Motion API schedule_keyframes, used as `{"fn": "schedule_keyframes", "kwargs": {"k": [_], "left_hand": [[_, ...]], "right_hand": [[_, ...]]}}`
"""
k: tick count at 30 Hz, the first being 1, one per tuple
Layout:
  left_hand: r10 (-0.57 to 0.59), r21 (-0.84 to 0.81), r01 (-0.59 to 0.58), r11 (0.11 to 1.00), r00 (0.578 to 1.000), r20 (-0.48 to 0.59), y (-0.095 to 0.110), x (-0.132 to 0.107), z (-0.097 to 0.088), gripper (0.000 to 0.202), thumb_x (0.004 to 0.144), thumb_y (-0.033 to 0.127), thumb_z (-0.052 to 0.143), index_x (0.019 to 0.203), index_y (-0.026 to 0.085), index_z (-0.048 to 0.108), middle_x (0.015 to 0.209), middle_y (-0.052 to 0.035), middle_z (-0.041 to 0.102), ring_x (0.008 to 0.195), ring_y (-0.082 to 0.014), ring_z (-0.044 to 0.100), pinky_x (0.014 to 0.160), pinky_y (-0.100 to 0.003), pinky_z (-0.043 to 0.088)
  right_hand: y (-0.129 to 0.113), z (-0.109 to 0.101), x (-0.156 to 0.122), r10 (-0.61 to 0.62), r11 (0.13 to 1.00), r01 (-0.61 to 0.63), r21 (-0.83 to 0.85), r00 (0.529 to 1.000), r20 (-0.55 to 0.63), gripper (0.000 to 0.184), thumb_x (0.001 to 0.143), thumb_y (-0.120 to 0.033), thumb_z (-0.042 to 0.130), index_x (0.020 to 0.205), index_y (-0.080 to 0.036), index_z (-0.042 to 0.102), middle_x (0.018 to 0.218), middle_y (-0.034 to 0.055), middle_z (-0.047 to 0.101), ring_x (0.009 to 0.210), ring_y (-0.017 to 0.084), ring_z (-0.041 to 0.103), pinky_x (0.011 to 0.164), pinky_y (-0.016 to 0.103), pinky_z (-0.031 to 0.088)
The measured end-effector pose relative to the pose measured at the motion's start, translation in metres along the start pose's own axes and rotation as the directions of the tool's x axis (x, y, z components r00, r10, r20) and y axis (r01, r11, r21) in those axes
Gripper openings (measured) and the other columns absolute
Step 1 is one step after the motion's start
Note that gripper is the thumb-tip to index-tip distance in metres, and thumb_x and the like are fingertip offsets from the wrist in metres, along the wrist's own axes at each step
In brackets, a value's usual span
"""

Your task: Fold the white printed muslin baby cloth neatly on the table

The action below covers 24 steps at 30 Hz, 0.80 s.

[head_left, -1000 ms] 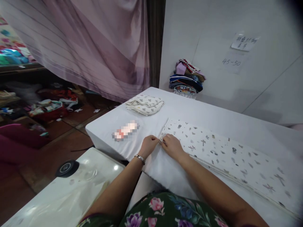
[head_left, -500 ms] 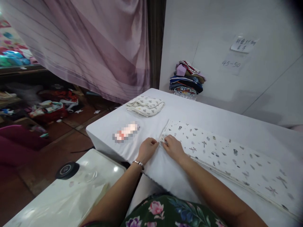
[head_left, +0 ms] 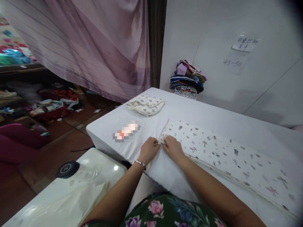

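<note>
A long strip of folded white cloth point(head_left: 220, 157) with a small grey and brown print lies flat along the table and runs off to the right. At its near left corner the cloth is bunched up. My right hand point(head_left: 174, 148) is closed on that corner, fingers bent over the layers. Close beside it, my left hand point(head_left: 149, 149) pinches the same bunched edge between thumb and fingertips. The fingers hide part of the corner. Farther back on the table sits a folded cloth bundle point(head_left: 145, 106) with a grey print.
Left of my hands, a blurred-out, pixelated patch point(head_left: 126, 131) covers something on the white-covered table point(head_left: 201, 110). A lower white stand point(head_left: 87, 195) holds a dark round object point(head_left: 68, 169) and clear plastic. Stacked fabrics point(head_left: 187, 78) stand by the wall; a pink curtain point(head_left: 106, 47) hangs behind.
My left hand has shifted slightly right, and its fingertips now meet the bunched corner. My right hand has stayed about where it was on the cloth.
</note>
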<state>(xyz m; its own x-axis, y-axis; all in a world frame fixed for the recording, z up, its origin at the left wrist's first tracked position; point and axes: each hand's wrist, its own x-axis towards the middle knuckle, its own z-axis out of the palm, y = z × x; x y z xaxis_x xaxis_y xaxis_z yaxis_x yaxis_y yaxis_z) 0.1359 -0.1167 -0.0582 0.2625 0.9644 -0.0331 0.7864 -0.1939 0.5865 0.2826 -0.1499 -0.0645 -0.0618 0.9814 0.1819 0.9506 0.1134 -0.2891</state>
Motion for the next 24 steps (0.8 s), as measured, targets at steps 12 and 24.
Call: {"fn": "schedule_keyframes", "kwargs": {"k": [12,24], "left_hand": [[0.104,0.091,-0.108,0.990,0.994,0.042,-0.003,0.004,0.001,0.008,0.075,0.027,0.054,0.081,0.022,0.057,0.091,-0.0013,0.057,0.078,-0.0142,0.055,0.063,-0.025,0.035],[-0.055,-0.329,0.068,0.942,0.997,0.050,-0.003,0.013,0.003,0.006,0.065,0.022,0.059,0.064,0.019,0.055,0.057,0.0032,0.055,0.057,-0.0112,0.051,0.055,-0.023,0.036]], "right_hand": [[-0.004,0.002,0.000,-0.009,1.000,0.010,-0.027,1.000,0.029,0.006,0.084,-0.023,0.048,0.082,-0.020,0.053,0.092,0.0048,0.055,0.091,0.018,0.048,0.072,0.026,0.036],[0.001,0.004,-0.002,0.009,1.000,-0.006,0.022,0.991,-0.136,0.007,0.083,-0.023,0.047,0.079,-0.020,0.051,0.086,0.0034,0.055,0.082,0.016,0.049,0.062,0.025,0.035]]}}
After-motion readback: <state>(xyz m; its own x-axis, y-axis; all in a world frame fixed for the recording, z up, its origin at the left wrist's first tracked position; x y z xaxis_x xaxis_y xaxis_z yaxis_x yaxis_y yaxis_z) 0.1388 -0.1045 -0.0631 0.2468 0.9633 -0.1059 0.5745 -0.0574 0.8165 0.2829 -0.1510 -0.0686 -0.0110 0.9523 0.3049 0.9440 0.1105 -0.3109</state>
